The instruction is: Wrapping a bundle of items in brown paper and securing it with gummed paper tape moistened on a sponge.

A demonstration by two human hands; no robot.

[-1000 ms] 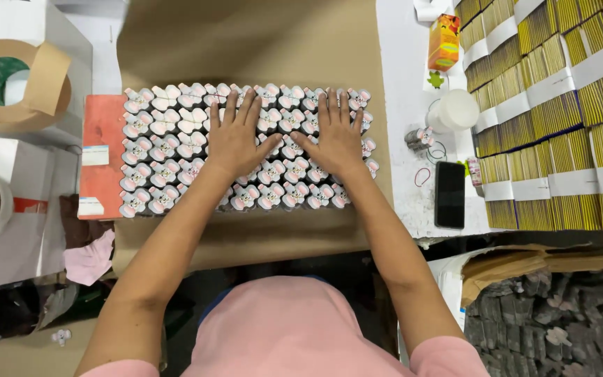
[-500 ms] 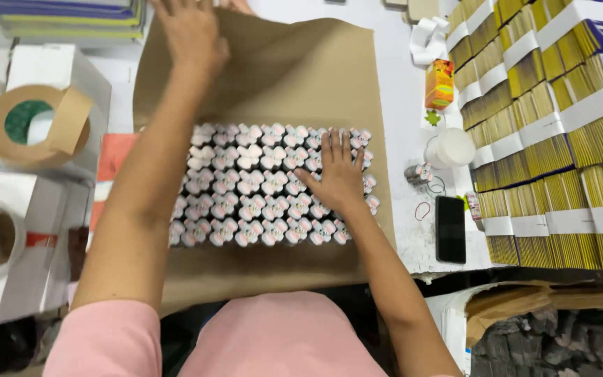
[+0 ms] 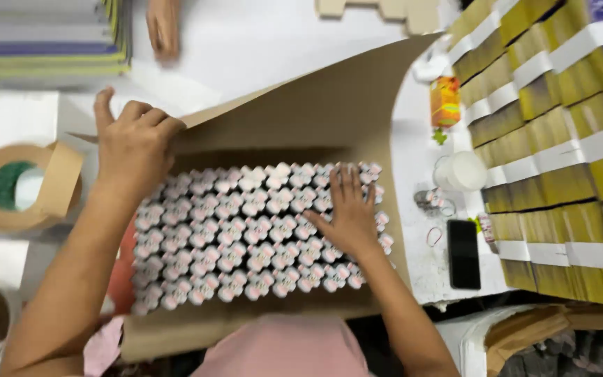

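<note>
Head view, left hand (image 3: pixel 134 143) gripping brown paper (image 3: pixel 315 112)

The brown paper (image 3: pixel 329 119) is plain kraft. The packets (image 3: pixel 246 237) on it are pink and white, a repeating pattern in rows. The tape roll (image 3: pixel 19 185) is tan with a green centre. The phone (image 3: pixel 463 253) is black, the tabletop (image 3: pixel 266 42) white. The stacks (image 3: pixel 560 153) are olive-yellow with white bands. The small carton (image 3: pixel 444 101) is orange.
</note>
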